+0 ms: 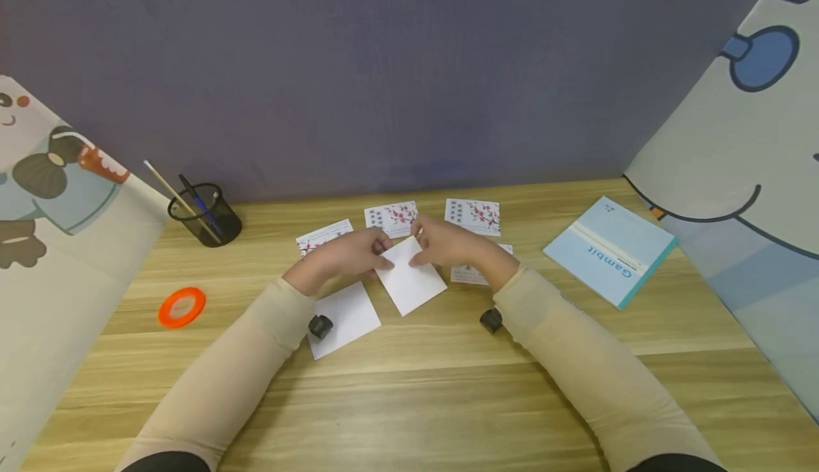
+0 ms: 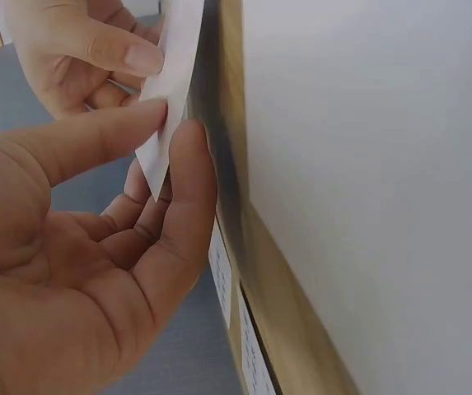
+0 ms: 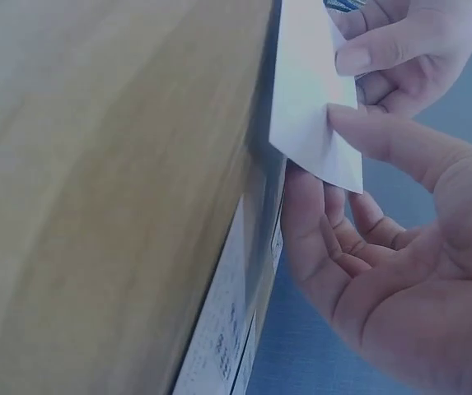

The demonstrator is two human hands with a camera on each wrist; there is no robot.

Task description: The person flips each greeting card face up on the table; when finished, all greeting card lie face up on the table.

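We are at the step where both hands lift one white card (image 1: 409, 280) off the desk (image 1: 409, 387), near the middle, just in front of the row of flower cards (image 1: 473, 215). The left hand (image 1: 345, 255) pinches the card's far-left edge btw. thumb and fingers; the right hand (image 1: 448, 243) pinches the far-right corner in the same way. The wrist views show it well: thumb on top, fingers under, card edge between them. The near part of the card hangs free above the wood.

The card's long axis runs approx. from far-left to near-right, and its blank face looks up at us. We cannot tell if the underside has print.

Next move, as we judge it, calls for a firm two-hand pinch and a slow turn or fold, w/o touching the other white card (image 1: 342, 319) at near left, which lies flat just beside it.
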